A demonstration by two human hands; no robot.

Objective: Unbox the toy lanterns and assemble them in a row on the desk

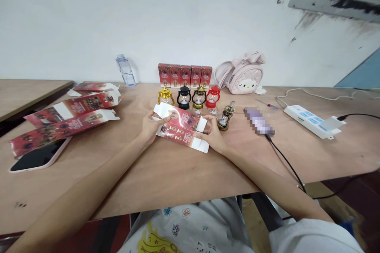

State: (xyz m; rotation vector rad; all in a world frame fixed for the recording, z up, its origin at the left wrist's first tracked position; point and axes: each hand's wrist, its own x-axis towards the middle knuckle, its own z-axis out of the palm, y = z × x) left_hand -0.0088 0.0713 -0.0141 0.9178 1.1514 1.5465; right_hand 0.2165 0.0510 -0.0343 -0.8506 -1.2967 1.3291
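Observation:
Between my hands is a red printed cardboard box with white flaps, partly unfolded and held above the table. My left hand grips its left end, thumb on top. At the other end, my right hand pinches the card near the white flaps. Just beyond it stand small lanterns: a gold one, a black one, a bronze one and a red one. Another bronze lantern stands closer, beside my right hand. The box partly covers the gold lantern.
Several finished red boxes stand in a row by the wall, near a pink bag. Flat red cartons lie at left, over a phone. A bottle, a blurred phone and a power strip are also there.

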